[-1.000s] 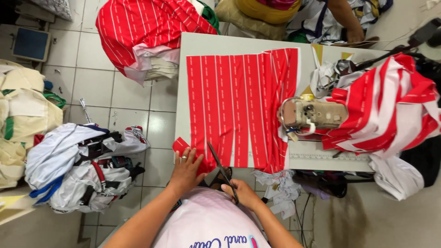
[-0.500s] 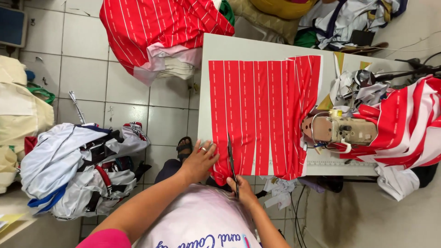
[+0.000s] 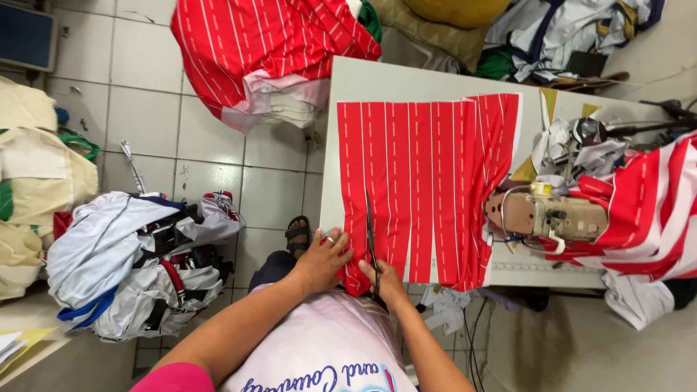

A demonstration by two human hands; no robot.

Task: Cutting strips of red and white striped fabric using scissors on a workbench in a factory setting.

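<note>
On the pale table (image 3: 348,80), a sheet of red cloth (image 3: 428,181) with thin white stripes lies flat, its near edge hanging over the table's front and already slit into long strips. The right hand (image 3: 385,279) is closed round the handles of dark scissors (image 3: 370,229), whose blades point away up a cut. The left hand (image 3: 324,258) lies palm down with fingers spread, pressing the cloth just left of the blades.

The cloth looks thin, light and limp, probably a slippery knit, so it would shift or pucker unless pinned flat close to the cut line. How far the blades are parted I cannot tell. A sewing machine (image 3: 555,218) sits at the right, half buried in striped fabric (image 3: 646,210).
</note>
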